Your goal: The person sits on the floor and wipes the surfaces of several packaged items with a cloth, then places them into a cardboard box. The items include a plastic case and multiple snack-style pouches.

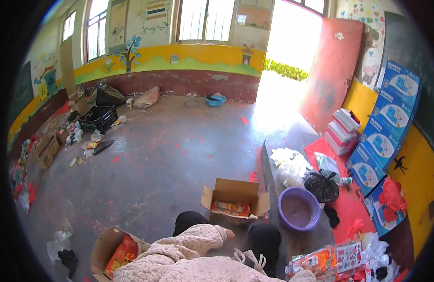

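Observation:
My left hand (230, 234) shows only in part past its pale quilted cuff, between my dark-clad knees. It is close to the near side of an open cardboard box (234, 189) with red and orange packets (230, 208) inside. Its fingers are too hidden to show a grip. At the lower right, a pale sleeve (302, 276) reaches the edge of a pile of clear and orange plastic packages (323, 259). My right hand cannot be made out there. Beside my left arm stands another open carton (104, 243) holding a red printed packet (123, 254).
A purple basin (299, 209) sits on the raised ledge at right, beside a black plastic bag (322, 186) and white bags (291, 166). Blue cartons (384, 127) are stacked along the right wall. A black crate (98, 119) lies among litter at left. The red door (331, 75) stands open.

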A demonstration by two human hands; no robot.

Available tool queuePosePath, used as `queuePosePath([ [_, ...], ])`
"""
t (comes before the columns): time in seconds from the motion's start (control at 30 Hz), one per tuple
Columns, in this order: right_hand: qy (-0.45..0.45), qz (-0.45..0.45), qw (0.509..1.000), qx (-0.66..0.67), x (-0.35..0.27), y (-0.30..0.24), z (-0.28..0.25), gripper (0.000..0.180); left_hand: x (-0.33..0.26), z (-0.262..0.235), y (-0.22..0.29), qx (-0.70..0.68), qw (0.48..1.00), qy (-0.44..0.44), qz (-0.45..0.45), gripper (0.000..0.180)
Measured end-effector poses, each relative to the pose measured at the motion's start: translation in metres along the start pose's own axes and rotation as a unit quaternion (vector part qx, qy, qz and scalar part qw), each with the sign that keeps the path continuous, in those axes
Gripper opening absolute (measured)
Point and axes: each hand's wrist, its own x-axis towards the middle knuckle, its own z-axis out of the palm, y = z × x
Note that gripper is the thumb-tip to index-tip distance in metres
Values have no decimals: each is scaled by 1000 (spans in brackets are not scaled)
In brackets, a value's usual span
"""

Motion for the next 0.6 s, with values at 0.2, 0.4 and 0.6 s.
queuePosePath([
  [0.2, 15, 31, 999, 16, 5, 21, 3, 62, 18, 5, -5, -31, 999, 12, 21, 33],
  [0.4, 47, 75, 991, 104, 11, 81, -7, 59, 26, -11, 3, 17, 999, -7, 49, 37],
  [0.6, 59, 88, 969, 224, 18, 116, -7, 55, 36, 17, -15, 27, 997, 38, 58, 32],
])
